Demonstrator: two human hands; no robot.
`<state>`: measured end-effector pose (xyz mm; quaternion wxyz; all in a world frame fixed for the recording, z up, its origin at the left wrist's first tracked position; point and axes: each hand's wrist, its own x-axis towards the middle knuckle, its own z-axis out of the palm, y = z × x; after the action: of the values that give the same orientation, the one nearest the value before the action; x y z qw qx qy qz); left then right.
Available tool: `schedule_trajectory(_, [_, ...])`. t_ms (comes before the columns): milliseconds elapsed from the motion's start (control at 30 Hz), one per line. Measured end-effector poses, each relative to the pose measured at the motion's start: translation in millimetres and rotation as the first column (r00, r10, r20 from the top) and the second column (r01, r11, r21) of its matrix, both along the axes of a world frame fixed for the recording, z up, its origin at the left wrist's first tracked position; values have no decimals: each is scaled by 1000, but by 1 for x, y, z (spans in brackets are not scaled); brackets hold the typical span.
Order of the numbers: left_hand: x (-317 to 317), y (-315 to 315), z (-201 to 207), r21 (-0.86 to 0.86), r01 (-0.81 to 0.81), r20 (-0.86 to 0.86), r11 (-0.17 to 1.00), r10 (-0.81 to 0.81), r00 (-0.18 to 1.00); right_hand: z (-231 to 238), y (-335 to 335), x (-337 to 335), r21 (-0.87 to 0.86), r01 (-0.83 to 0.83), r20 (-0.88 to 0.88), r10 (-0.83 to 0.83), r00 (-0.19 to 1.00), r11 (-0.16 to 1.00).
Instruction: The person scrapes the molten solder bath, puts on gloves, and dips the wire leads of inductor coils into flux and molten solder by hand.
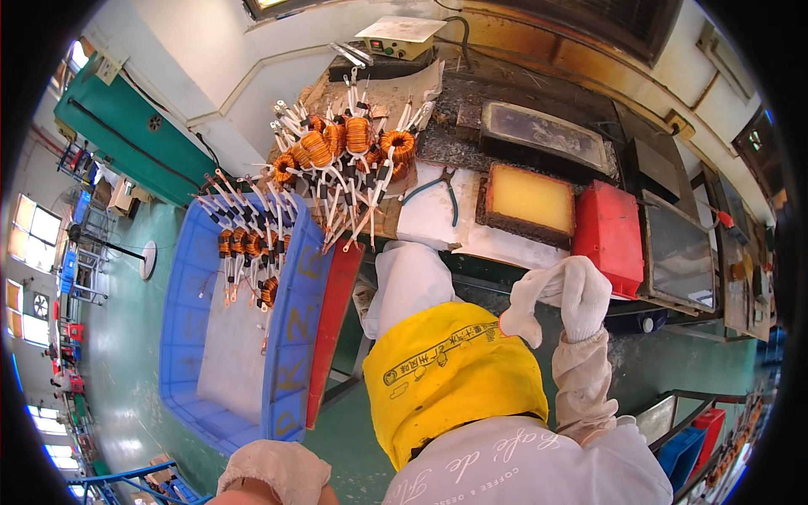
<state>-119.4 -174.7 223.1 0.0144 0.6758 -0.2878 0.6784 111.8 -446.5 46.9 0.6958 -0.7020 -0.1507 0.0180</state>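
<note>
My right hand point(582, 296), in a white knit glove, is raised beside the yellow apron point(454, 374) on my lap. Its fingers are bent around a limp piece of white knit, which looks like a second glove point(523, 310) and hangs to the left. Of my left arm only the beige sleeve point(278, 471) and a bit of bare skin show at the lower edge; the hand itself is out of view. Ahead of me, copper-wound coils point(358, 135) with white-sleeved leads are piled on the bench. Cutting pliers point(438, 192) lie on white paper beside them.
A blue crate point(290, 337) at my left holds more coils point(244, 244). Along the bench stand a tray of yellow material point(530, 202), a red bin point(608, 240), a dark-framed box point(547, 139) and a control box point(400, 38). A green cabinet point(126, 135) stands far left.
</note>
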Motion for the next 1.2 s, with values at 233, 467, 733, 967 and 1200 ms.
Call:
schedule_trajectory(233, [-5, -6, 0, -60, 350, -220, 935, -354, 909, 13, 2, -3, -208, 77, 187, -38, 982, 975])
schedule_trajectory(467, [-4, -1, -4, 2, 59, -58, 998, -59, 997, 3, 5, -3, -56, 40, 90, -35, 995, 998])
schedule_trajectory(733, [-22, -2, -20, -74, 242, -113, 967, -249, 962, 4, 4, -5, -167, 89, 114, -70, 991, 982])
schedule_trajectory(967, [12, 1, -117, -942, -320, -286, 99, -734, 616, 0, 22, -9, -3, 11, -2, -11, 1000, 1000])
schedule_trajectory(1200, [21, 5, -171, -857, -210, 325, -470, -811, 487, -7, 18, -7, -192, -3, 81, 19, 997, 981])
